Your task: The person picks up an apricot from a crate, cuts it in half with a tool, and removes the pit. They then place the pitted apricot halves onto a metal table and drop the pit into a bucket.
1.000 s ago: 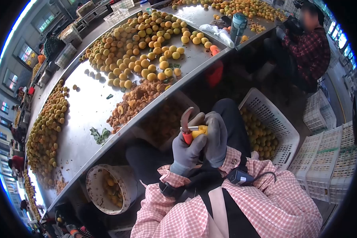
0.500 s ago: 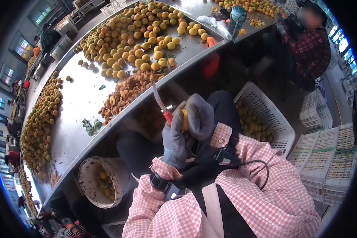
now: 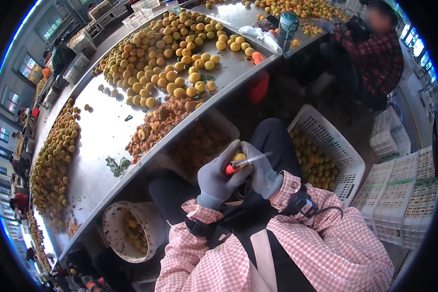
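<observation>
My left hand (image 3: 216, 181), in a grey glove, is closed on a knife (image 3: 231, 169) with a red handle. Its thin blade points right, across the front of a small round yellow fruit (image 3: 239, 157). My right hand (image 3: 264, 171), gloved too, is curled round the fruit from the right. Both hands meet above my lap, and the fingers hide much of the fruit. Beyond them, on the metal table (image 3: 95, 163), lies a heap of brownish-orange fruit pieces (image 3: 155, 125). Behind that spreads a big pile of whole yellow-orange fruit (image 3: 151, 73).
A white crate (image 3: 343, 163) of fruit stands at my right, a stained bucket (image 3: 113, 231) with fruit inside at my left. Under the table edge sits another crate (image 3: 224, 124). A bottle (image 3: 287, 31) stands on the table. A co-worker (image 3: 370, 58) sits at the upper right.
The knife has swung from pointing up and away to lying across the fruit, pointing right. My right hand has moved from over the fruit to its right side. The view has shifted slightly.
</observation>
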The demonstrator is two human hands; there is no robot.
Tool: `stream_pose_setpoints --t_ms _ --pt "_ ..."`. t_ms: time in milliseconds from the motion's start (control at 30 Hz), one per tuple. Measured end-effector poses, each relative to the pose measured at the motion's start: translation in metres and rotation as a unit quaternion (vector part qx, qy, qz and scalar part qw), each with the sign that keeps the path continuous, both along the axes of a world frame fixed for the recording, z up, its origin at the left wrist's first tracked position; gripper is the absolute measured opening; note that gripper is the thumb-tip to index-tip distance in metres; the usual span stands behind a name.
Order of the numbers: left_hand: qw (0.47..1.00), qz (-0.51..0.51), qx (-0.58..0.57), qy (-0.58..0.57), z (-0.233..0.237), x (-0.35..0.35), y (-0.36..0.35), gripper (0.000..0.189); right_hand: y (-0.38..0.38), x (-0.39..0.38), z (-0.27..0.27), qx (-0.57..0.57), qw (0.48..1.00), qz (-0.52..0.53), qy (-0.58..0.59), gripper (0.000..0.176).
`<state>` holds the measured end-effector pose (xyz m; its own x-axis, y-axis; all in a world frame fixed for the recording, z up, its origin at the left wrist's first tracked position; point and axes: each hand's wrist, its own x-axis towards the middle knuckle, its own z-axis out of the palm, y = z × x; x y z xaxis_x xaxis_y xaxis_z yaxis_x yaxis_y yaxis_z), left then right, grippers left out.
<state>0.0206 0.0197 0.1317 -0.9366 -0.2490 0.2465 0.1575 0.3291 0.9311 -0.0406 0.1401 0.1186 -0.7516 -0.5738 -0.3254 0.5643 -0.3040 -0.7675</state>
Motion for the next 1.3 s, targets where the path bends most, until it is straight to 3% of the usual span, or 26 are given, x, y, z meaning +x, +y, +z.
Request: stream_pose_setpoints --t_ms 33,67,100,133,200,233,267,300,333,400,433,533,600,667,733,800,867,1000,1133,1200,1300 --pt "0.996 -0.016 -0.087 0.014 0.008 0.001 -0.003 0.051 0.001 0.0 0.004 0.0 1.0 -0.001 0.0 0.02" --pt "0.984 -0.032 -0.173 0.026 0.014 0.002 -0.003 0.047 0.003 0.002 0.01 0.123 0.964 -0.004 0.236 0.018" --pt "0.984 -0.033 -0.173 0.026 0.017 0.001 -0.002 0.047 0.004 0.003 0.015 0.238 0.858 -0.007 0.455 0.017" --pt "0.987 -0.031 -0.151 0.048 0.02 0.0 -0.001 0.045 0.002 0.005 0.014 0.237 0.859 -0.007 0.454 0.017" --pt "0.989 -0.029 -0.13 0.068 0.018 -0.001 0.003 0.044 -0.004 0.012 0.011 0.162 0.898 -0.123 0.39 0.014" --pt "0.998 -0.029 0.007 0.051 0.014 -0.002 0.008 0.043 -0.005 0.013 0.012 0.162 0.898 -0.124 0.389 0.014" --pt "0.989 -0.027 0.143 0.034 0.012 -0.002 0.011 0.042 -0.006 0.011 0.013 0.194 0.826 -0.178 0.498 0.012" --pt "0.979 -0.022 0.201 -0.035 0.019 0.002 0.012 0.041 -0.009 0.011 0.018 0.222 0.737 -0.227 0.596 0.01" --pt "0.978 -0.022 0.202 -0.037 0.024 0.004 0.015 0.041 -0.009 0.012 0.025 0.223 0.738 -0.226 0.595 0.01" --pt "0.961 0.002 0.274 -0.027 0.032 0.003 0.021 0.04 -0.008 0.01 0.042 0.067 0.852 -0.211 0.475 0.01" --pt "0.961 0.006 0.277 -0.012 0.035 0.002 0.023 0.04 -0.009 0.008 0.043 0.069 0.852 -0.211 0.473 0.01" --pt "0.935 0.021 0.354 -0.006 0.031 0.003 0.027 0.04 -0.011 0.001 0.046 0.034 0.837 -0.216 0.502 0.011" --pt "0.905 0.018 0.424 -0.015 0.025 0.004 0.027 0.04 -0.011 -0.004 0.048 0.082 0.756 -0.227 0.608 0.011" --pt "0.882 0.014 0.471 0.005 0.021 0.0 0.031 0.049 -0.013 -0.009 0.046 0.079 0.765 -0.219 0.6 0.009" --pt "0.87 0.006 0.492 -0.01 0.028 0.0 0.029 0.048 -0.015 -0.017 0.044 0.02 0.742 -0.212 0.635 0.009" --pt "0.858 -0.003 0.513 -0.025 0.039 0.001 0.032 0.047 -0.017 -0.021 0.045 0.023 0.754 -0.193 0.627 0.009" --pt "0.808 0.037 0.586 -0.051 0.049 -0.002 0.037 0.048 -0.017 -0.03 0.044 0.038 0.742 -0.128 0.657 0.009" --pt "0.746 0.055 0.643 -0.165 0.037 0.006 0.032 0.038 -0.013 -0.041 0.041 0.062 0.675 -0.071 0.732 0.014" --pt "0.719 0.116 0.65 -0.217 0.044 0.001 0.033 0.044 -0.017 -0.045 0.029 0.049 0.677 -0.072 0.731 0.016" --pt "0.726 0.044 0.655 -0.204 0.031 0.002 0.028 0.044 -0.016 -0.045 0.024 0.059 0.682 -0.072 0.725 0.016" --pt "0.727 0.042 0.651 -0.213 0.013 -0.005 0.022 0.043 -0.019 -0.045 0.015 0.078 0.715 -0.094 0.689 0.014"
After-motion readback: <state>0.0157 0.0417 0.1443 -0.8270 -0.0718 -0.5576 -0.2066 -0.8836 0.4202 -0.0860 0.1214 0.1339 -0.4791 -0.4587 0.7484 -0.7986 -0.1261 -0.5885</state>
